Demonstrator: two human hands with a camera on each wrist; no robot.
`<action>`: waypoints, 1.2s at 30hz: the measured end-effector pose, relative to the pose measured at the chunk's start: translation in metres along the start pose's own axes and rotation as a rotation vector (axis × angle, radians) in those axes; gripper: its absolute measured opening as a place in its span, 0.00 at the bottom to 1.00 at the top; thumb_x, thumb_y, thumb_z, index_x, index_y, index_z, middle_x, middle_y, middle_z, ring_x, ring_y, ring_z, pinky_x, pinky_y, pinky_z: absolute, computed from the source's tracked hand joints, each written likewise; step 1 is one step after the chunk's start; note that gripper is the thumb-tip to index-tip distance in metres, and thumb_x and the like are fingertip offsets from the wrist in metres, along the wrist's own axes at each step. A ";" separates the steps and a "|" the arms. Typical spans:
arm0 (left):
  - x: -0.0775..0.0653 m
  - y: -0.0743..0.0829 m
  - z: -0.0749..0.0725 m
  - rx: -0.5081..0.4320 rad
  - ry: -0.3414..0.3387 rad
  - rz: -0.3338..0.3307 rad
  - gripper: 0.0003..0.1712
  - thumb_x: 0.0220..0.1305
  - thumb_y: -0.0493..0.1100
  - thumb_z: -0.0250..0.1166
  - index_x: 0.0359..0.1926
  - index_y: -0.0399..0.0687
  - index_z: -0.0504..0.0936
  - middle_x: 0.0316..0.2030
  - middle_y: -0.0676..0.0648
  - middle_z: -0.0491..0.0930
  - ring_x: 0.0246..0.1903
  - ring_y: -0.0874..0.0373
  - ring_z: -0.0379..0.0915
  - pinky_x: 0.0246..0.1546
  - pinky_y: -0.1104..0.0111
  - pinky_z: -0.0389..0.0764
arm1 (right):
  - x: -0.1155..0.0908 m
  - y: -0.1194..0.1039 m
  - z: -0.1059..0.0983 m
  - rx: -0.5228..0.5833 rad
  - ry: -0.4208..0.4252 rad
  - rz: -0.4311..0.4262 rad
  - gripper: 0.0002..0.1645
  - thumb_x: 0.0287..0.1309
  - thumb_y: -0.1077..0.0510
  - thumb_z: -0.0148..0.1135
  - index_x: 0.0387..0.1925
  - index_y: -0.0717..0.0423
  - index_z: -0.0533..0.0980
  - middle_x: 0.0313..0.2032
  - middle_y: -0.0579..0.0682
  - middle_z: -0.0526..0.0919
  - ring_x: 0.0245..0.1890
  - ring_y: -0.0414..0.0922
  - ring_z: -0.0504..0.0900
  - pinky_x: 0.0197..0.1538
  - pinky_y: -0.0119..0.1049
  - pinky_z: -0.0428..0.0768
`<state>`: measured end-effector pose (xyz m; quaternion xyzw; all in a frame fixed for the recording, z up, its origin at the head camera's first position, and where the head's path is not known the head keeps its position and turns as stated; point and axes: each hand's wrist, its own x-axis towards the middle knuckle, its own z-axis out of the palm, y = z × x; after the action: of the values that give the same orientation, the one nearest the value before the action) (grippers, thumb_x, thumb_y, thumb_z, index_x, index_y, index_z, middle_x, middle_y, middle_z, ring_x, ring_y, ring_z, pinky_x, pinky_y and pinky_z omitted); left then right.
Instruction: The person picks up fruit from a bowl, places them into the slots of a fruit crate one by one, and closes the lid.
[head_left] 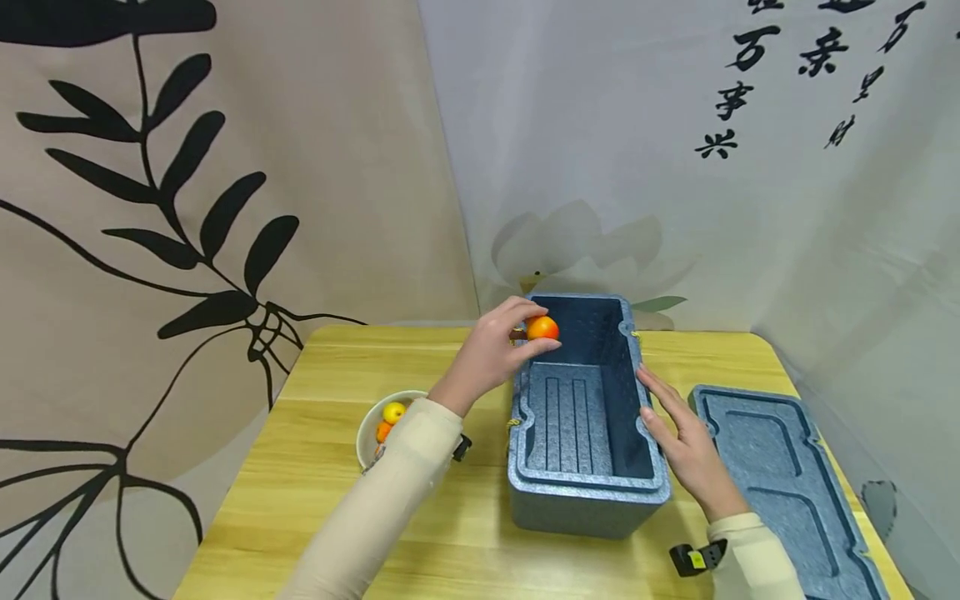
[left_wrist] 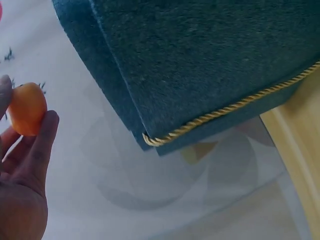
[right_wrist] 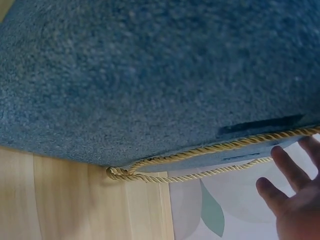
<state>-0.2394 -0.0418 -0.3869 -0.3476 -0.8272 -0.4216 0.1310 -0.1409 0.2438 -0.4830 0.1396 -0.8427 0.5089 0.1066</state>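
Pinched between the left hand's (head_left: 491, 350) thumb and fingers is a small orange-red round fruit (head_left: 542, 328). That hand is over the left rim of a deep blue-grey foam box (head_left: 585, 508), toward its far end. In the left wrist view the same fruit (left_wrist: 28, 109) appears beyond the box's side wall (left_wrist: 215, 60). The right hand (head_left: 686, 450) is at the box's right rim, its fingers extended along the outer edge. The right wrist view shows its spread fingertips (right_wrist: 270, 192) by a gold twisted cord (right_wrist: 210, 149). Grooves line the box floor (head_left: 573, 417).
A pale bowl (head_left: 365, 429) with a yellow fruit (head_left: 393, 412) and an orange fruit (head_left: 383, 432) is left of the box, partly behind the left sleeve. The matching foam lid (head_left: 787, 475) lies on the wooden table (head_left: 330, 500) at right. Printed cloth (head_left: 360, 167) hangs behind.
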 end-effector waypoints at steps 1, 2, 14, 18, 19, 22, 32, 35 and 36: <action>0.004 0.001 0.002 0.015 -0.018 0.006 0.25 0.57 0.46 0.74 0.53 0.41 0.81 0.49 0.51 0.77 0.45 0.59 0.75 0.44 0.78 0.79 | 0.000 0.000 0.000 0.000 0.000 -0.001 0.31 0.73 0.58 0.52 0.74 0.43 0.61 0.73 0.48 0.59 0.71 0.42 0.54 0.65 0.65 0.56; 0.007 0.001 0.004 0.024 -0.035 0.010 0.24 0.57 0.46 0.74 0.53 0.41 0.81 0.49 0.50 0.77 0.45 0.59 0.75 0.45 0.78 0.79 | 0.000 0.001 0.000 0.003 0.001 -0.002 0.31 0.73 0.58 0.52 0.74 0.44 0.61 0.73 0.49 0.59 0.71 0.42 0.54 0.65 0.66 0.56; 0.033 -0.004 0.026 0.062 -0.124 0.003 0.24 0.60 0.46 0.71 0.55 0.42 0.79 0.48 0.49 0.76 0.44 0.59 0.74 0.46 0.79 0.77 | 0.002 0.001 0.001 -0.004 0.001 0.005 0.31 0.73 0.58 0.52 0.74 0.43 0.61 0.73 0.49 0.59 0.72 0.46 0.55 0.65 0.65 0.57; 0.037 -0.012 0.033 0.083 -0.156 -0.030 0.23 0.61 0.46 0.71 0.55 0.42 0.79 0.49 0.49 0.76 0.44 0.58 0.73 0.46 0.79 0.76 | 0.002 0.001 0.001 -0.008 0.000 0.011 0.31 0.74 0.58 0.51 0.74 0.43 0.60 0.73 0.47 0.58 0.72 0.46 0.55 0.66 0.61 0.57; 0.037 -0.014 0.035 0.093 -0.168 -0.040 0.23 0.62 0.46 0.71 0.55 0.42 0.79 0.49 0.49 0.75 0.44 0.57 0.73 0.47 0.79 0.76 | 0.001 0.001 0.001 -0.009 -0.002 0.008 0.31 0.74 0.58 0.51 0.74 0.43 0.60 0.73 0.47 0.58 0.72 0.47 0.55 0.67 0.60 0.57; 0.038 -0.020 0.039 0.134 -0.210 -0.084 0.24 0.63 0.49 0.69 0.57 0.42 0.78 0.50 0.49 0.75 0.44 0.58 0.73 0.47 0.77 0.76 | 0.000 0.001 0.001 -0.010 0.002 0.013 0.31 0.74 0.58 0.51 0.74 0.42 0.60 0.73 0.46 0.58 0.72 0.44 0.55 0.68 0.51 0.58; 0.038 -0.032 0.051 0.160 -0.260 -0.110 0.23 0.65 0.47 0.67 0.59 0.46 0.77 0.55 0.50 0.73 0.48 0.57 0.72 0.51 0.74 0.75 | 0.001 0.001 0.002 0.014 0.007 -0.011 0.32 0.72 0.61 0.52 0.74 0.43 0.61 0.73 0.46 0.59 0.71 0.41 0.56 0.65 0.23 0.56; 0.039 -0.035 0.053 0.136 -0.281 -0.124 0.25 0.65 0.46 0.67 0.61 0.46 0.76 0.60 0.50 0.70 0.53 0.54 0.72 0.53 0.74 0.74 | 0.001 0.002 0.002 0.028 0.017 -0.021 0.32 0.71 0.63 0.53 0.74 0.46 0.61 0.72 0.48 0.60 0.71 0.41 0.57 0.65 0.21 0.57; 0.040 -0.035 0.054 0.133 -0.289 -0.131 0.25 0.66 0.47 0.67 0.62 0.46 0.75 0.61 0.50 0.69 0.55 0.54 0.72 0.54 0.74 0.74 | 0.001 0.003 0.002 0.036 0.020 -0.022 0.32 0.71 0.64 0.53 0.73 0.47 0.61 0.72 0.49 0.60 0.71 0.41 0.57 0.65 0.21 0.57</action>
<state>-0.2881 0.0051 -0.4206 -0.3404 -0.8843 -0.3194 0.0058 -0.1432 0.2428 -0.4862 0.1455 -0.8308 0.5240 0.1181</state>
